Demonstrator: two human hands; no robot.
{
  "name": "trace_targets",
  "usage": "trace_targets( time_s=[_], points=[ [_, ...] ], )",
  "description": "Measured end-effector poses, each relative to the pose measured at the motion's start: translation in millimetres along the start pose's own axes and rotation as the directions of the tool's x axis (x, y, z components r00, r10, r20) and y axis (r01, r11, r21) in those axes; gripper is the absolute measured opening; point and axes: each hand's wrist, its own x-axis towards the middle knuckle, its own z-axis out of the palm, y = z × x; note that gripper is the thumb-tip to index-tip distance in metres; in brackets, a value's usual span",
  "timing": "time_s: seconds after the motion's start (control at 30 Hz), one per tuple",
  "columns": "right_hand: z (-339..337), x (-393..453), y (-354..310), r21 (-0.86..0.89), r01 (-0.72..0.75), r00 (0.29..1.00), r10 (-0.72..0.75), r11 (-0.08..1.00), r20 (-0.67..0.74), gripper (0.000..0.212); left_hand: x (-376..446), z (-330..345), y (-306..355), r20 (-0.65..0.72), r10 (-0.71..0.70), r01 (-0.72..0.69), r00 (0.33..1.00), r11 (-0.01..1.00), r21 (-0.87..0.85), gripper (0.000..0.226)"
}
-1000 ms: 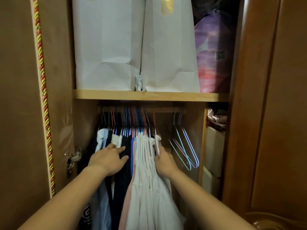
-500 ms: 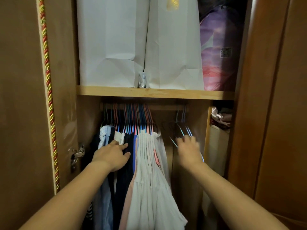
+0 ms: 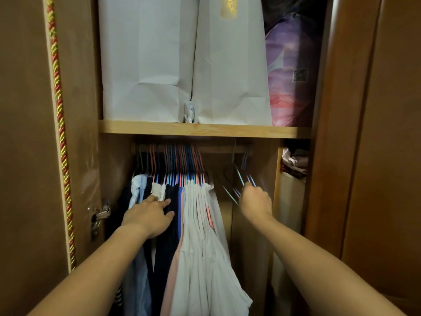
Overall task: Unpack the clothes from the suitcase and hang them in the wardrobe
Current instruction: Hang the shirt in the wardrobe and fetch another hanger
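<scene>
Inside the open wardrobe a wooden rail (image 3: 218, 148) carries many hangers with clothes: white garments (image 3: 200, 236), dark navy ones (image 3: 169, 247) and pale blue ones (image 3: 136, 195). My left hand (image 3: 148, 215) rests flat on the dark clothes, fingers straight. To the right of the clothes hang a few empty blue hangers (image 3: 245, 172). My right hand (image 3: 255, 202) grips the lower part of those empty hangers. No suitcase is in view.
A wooden shelf (image 3: 205, 130) above the rail holds two white paper bags (image 3: 182, 60) and a purple package (image 3: 289, 71). A vertical wooden partition (image 3: 276, 179) stands right of the hangers, with boxes behind it. The left door (image 3: 27, 133) has a braided cord; the right door stands open.
My right hand left the white clothes, moved right and took hold of the empty blue hangers. The left hand stayed on the dark clothes.
</scene>
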Motion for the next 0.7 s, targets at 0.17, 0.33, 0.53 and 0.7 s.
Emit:
trace_targets(
  time_s=[0.17,0.33,0.53,0.7],
  points=[
    [-5.9,-33.7,1.2,0.105,-0.004,0.995,0.014,0.994,-0.098,0.016,1.2,4.7,10.3,0.017,-0.091,0.092,0.996,0.994,-0.051,0.058],
    [7.4,-160.4,61.9,0.205,0.042,0.990,-0.014,0.978,-0.140,0.018,-40.6,55.7,80.8,-0.544,0.044,-0.218,0.838,0.941,-0.260,0.031],
    [-3.3,-389.5,170.0,0.318,-0.017,0.987,-0.034,0.948,0.156,0.027,-177.0,169.6,224.4,0.399,0.300,0.413,0.866,0.020,-0.911,0.018],
    [-35.3,-567.5,235.0,0.327,-0.433,0.861,0.278,0.840,0.425,0.029,-329.7,263.4,291.7,0.538,0.595,0.617,0.597,0.087,-0.782,0.008]
  ],
)
